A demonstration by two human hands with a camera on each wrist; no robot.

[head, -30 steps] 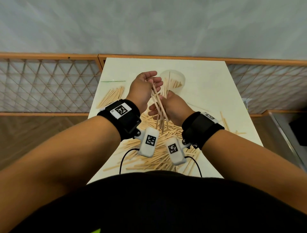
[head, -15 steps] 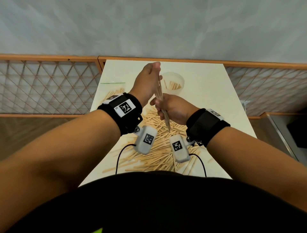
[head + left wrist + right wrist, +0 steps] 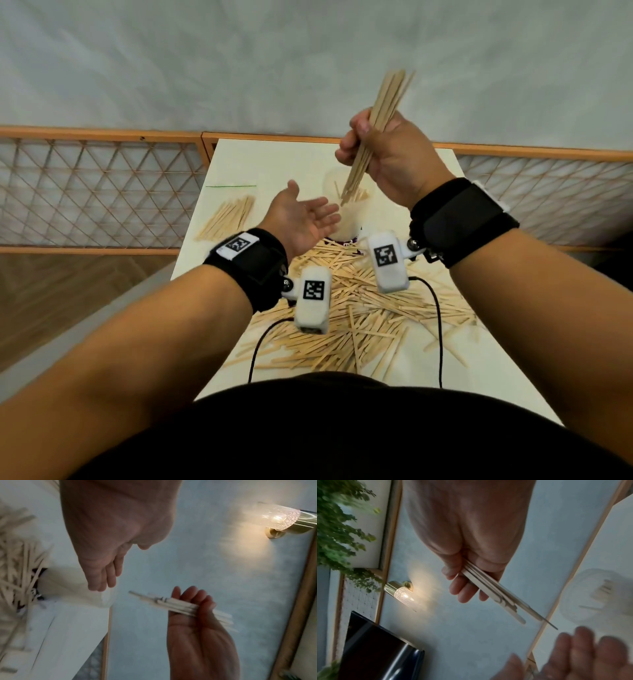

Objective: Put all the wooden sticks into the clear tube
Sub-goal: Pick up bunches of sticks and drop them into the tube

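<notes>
The right hand (image 3: 387, 161) is up in the air and its fingers are curled tight around a bunch of sticks (image 3: 375, 126). The bunch is tilted, with its top ends up by the wall and its bottom ends pointing down at the mouth of the clear tube (image 3: 346, 212). The tube stands on the white table (image 3: 496, 359), and it is so see-through and blurry that its sides are hard to make out. A few sticks show inside it, but I cannot tell how many. I also cannot tell if the bunch tips are inside the tube or just above it. The left hand (image 3: 303, 219) is flat and open with the palm up, holding nothing, just beside the tube on its left. Its fingertips (image 3: 329, 214) are close to the tube, but I cannot tell if they touch it. A big messy pile of sticks (image 3: 359, 315) lies on the table near the person, partly hidden by the wrist cameras and the black cables. A smaller, neater heap of sticks (image 3: 227, 217) lies at the left edge of the table. In the wrist views a lit wall lamp (image 3: 281, 519) glows, and the nearer hand looks blurry.
</notes>
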